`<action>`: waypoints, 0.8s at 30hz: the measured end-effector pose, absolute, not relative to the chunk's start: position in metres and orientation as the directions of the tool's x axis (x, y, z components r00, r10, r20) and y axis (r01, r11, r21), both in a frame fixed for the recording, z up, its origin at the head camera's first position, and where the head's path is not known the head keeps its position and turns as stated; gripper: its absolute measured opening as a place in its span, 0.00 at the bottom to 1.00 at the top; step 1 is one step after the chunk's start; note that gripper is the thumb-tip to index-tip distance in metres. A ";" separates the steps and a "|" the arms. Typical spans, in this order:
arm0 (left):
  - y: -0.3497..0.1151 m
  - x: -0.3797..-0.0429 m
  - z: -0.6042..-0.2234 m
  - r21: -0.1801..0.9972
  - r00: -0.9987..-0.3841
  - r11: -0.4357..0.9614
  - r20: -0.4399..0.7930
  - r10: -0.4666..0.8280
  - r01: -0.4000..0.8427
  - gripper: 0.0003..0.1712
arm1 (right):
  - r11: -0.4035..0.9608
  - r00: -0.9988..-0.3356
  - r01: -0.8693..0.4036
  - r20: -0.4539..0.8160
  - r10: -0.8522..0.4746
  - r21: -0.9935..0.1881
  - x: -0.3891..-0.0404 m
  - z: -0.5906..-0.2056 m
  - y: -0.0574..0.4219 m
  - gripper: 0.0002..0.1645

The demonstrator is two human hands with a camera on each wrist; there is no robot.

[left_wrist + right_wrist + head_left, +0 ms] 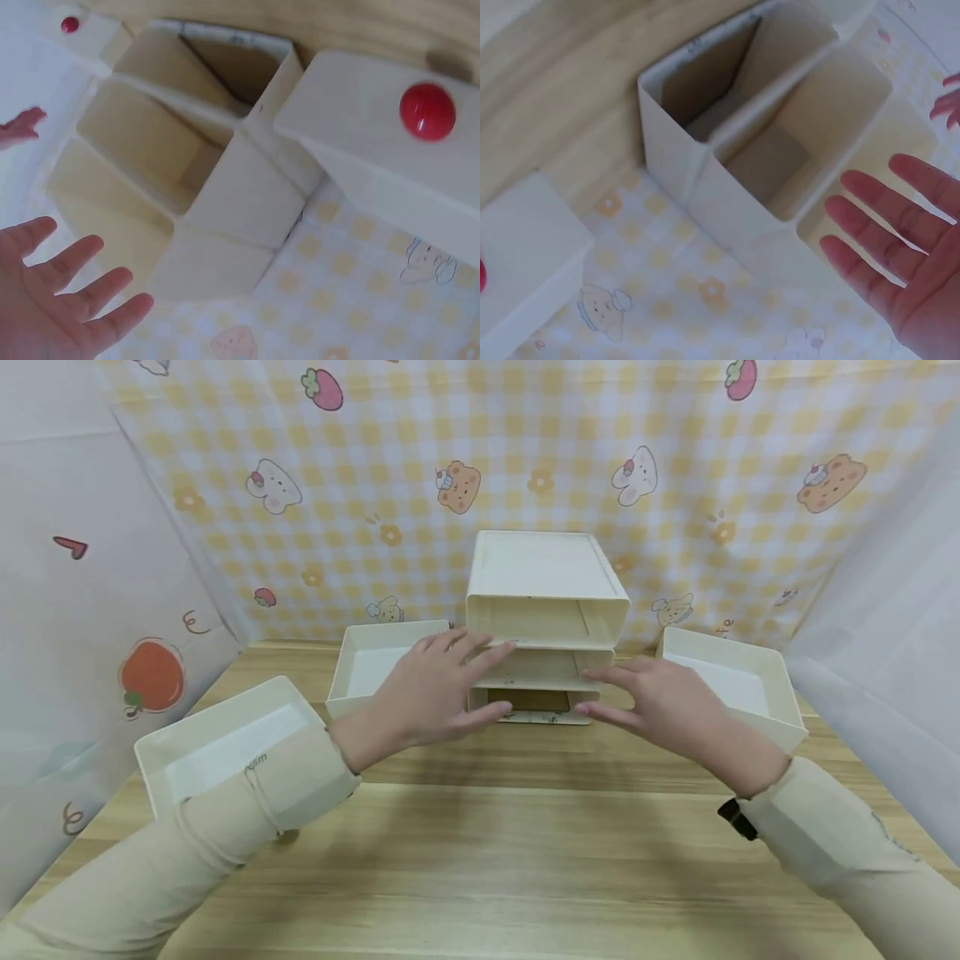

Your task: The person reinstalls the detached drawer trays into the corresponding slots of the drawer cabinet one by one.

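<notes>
A cream drawer cabinet (543,564) of three stacked compartments stands at the back of the table, its open fronts facing me. No drawers are in it. Before its left side my left hand (435,689) hangs in the air, fingers spread and holding nothing. My right hand (667,702) hovers before the right side, fingers extended and nothing in its grasp. In the left wrist view the left hand (56,296) shows separated fingers beside the top compartment. The right hand (907,240) appears likewise in the right wrist view. Whether either touches the cabinet I cannot tell.
Loose white drawers lie on the wooden table (480,877): one near left (225,743), one back left (375,656), one at right (738,685). A red round knob (427,111) marks a drawer front. A checkered curtain (540,443) hangs behind.
</notes>
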State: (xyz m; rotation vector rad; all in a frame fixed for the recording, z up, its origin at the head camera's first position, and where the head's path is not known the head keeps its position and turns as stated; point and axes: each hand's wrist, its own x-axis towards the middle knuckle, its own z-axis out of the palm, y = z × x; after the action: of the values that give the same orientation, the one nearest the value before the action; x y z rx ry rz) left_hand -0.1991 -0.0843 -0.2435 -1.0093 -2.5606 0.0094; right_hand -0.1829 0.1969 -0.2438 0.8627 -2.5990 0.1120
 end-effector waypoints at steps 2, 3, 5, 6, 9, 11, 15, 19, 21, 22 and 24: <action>-0.086 -0.202 -0.236 -0.129 -0.670 0.747 0.362 0.648 0.652 0.37 | 0.818 -0.753 -0.575 0.378 -0.538 0.019 -0.184 -0.236 0.198 0.26; -0.087 -0.203 -0.233 -0.125 -0.670 0.749 0.369 0.644 0.651 0.37 | 0.821 -0.760 -0.571 0.374 -0.532 0.007 -0.185 -0.232 0.199 0.25; -0.088 -0.206 -0.225 -0.117 -0.671 0.753 0.381 0.636 0.647 0.35 | 0.824 -0.766 -0.566 0.377 -0.521 -0.010 -0.187 -0.225 0.200 0.24; -0.088 -0.207 -0.222 -0.117 -0.670 0.755 0.389 0.632 0.645 0.35 | 0.824 -0.765 -0.566 0.383 -0.518 -0.018 -0.188 -0.222 0.202 0.23; -0.090 -0.212 -0.213 -0.110 -0.657 0.757 0.427 0.622 0.645 0.34 | 0.831 -0.776 -0.554 0.398 -0.490 -0.056 -0.192 -0.213 0.205 0.19; -0.090 -0.214 -0.207 -0.103 -0.638 0.750 0.458 0.618 0.653 0.33 | 0.837 -0.780 -0.542 0.412 -0.471 -0.071 -0.195 -0.208 0.206 0.17; -0.090 -0.218 -0.198 -0.092 -0.599 0.734 0.514 0.614 0.673 0.31 | 0.839 -0.768 -0.536 0.463 -0.442 -0.089 -0.201 -0.199 0.208 0.13; -0.089 -0.220 -0.190 -0.086 -0.589 0.737 0.543 0.599 0.671 0.30 | 0.836 -0.745 -0.540 0.517 -0.421 -0.097 -0.206 -0.191 0.208 0.12; -0.088 -0.221 -0.186 -0.074 -0.589 0.738 0.553 0.590 0.670 0.29 | 0.832 -0.734 -0.544 0.539 -0.413 -0.104 -0.209 -0.188 0.208 0.12; -0.088 -0.222 -0.184 -0.066 -0.591 0.740 0.556 0.584 0.669 0.29 | 0.830 -0.728 -0.547 0.550 -0.408 -0.108 -0.210 -0.187 0.208 0.12; -0.087 -0.223 -0.181 -0.049 -0.600 0.746 0.561 0.570 0.664 0.29 | 0.831 -0.722 -0.544 0.570 -0.391 -0.119 -0.212 -0.184 0.208 0.12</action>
State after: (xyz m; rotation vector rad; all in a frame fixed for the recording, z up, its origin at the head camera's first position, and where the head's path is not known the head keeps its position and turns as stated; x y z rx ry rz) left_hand -0.2234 -0.0870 -0.1808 -0.9277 -2.3840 -0.2208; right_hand -0.2117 0.2081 -0.1843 0.6861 -2.4696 0.3773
